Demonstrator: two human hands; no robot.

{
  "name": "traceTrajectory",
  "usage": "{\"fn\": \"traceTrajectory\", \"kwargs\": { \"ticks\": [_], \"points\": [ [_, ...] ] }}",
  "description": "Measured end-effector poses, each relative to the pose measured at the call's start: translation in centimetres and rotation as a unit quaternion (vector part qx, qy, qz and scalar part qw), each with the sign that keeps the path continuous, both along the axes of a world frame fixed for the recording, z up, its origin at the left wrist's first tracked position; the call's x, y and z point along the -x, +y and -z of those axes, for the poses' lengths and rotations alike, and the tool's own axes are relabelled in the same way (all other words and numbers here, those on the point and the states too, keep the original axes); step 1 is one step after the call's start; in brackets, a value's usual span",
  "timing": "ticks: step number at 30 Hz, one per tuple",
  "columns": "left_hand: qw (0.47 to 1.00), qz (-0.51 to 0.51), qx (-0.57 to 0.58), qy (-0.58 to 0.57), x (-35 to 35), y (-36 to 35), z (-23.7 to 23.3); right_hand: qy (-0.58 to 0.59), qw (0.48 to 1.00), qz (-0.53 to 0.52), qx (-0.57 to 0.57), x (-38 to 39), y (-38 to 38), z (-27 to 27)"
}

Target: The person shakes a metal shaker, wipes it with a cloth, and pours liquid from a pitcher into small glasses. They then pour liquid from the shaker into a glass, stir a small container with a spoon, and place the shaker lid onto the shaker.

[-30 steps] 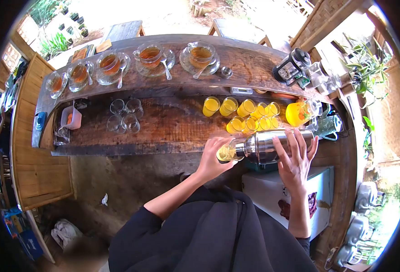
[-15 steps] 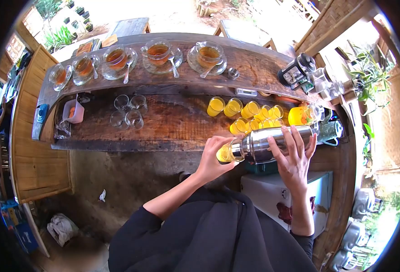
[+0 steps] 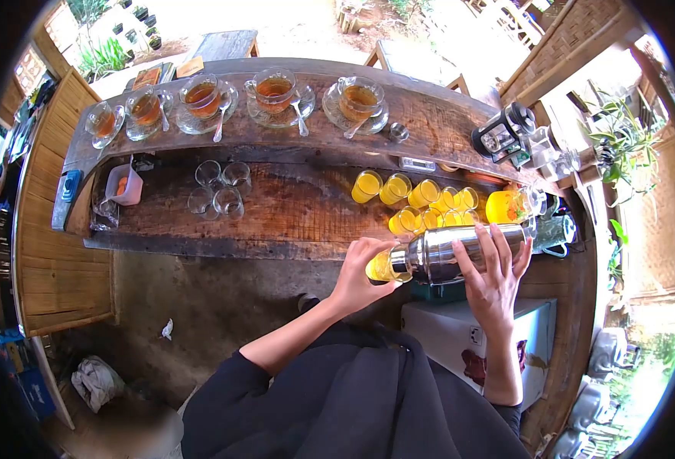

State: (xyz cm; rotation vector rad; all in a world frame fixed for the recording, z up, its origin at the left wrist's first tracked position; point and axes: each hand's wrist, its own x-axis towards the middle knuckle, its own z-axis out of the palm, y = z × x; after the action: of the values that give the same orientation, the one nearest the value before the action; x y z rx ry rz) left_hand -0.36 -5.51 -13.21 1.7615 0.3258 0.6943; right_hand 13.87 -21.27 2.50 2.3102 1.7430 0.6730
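Observation:
My left hand (image 3: pixel 359 279) is wrapped round a small glass of yellow drink (image 3: pixel 381 266). A steel shaker (image 3: pixel 448 256) lies nearly level, its neck at the mouth of that glass. My right hand (image 3: pixel 492 268) holds the shaker's body from above and the near side, fingers spread over the metal. Just behind the shaker, on the lower shelf, stand several glasses of yellow drink (image 3: pixel 425 193) and a jug of yellow drink (image 3: pixel 503 206) with something orange and green in it.
Cups of tea on saucers (image 3: pixel 275 90) line the upper counter (image 3: pixel 429 107). A French press (image 3: pixel 503 131) stands at the right. Empty glasses (image 3: pixel 228 202) and a pink container (image 3: pixel 126 186) are on the lower shelf. Below the shelf is a white box (image 3: pixel 437 325).
The view has shifted slightly. Both hands still hold the glass and shaker together in nearly the same pose, with the shaker a little closer to level.

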Motion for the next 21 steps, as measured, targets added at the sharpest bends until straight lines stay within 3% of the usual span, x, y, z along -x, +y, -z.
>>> {"fn": "traceTrajectory", "kwargs": {
  "ticks": [21],
  "points": [
    [1.000, -0.011, -0.005, 0.012, -0.1, 0.8, 0.2, -0.023, 0.998, 0.022, -0.058, 0.5, -0.3, -1.8]
  ]
}}
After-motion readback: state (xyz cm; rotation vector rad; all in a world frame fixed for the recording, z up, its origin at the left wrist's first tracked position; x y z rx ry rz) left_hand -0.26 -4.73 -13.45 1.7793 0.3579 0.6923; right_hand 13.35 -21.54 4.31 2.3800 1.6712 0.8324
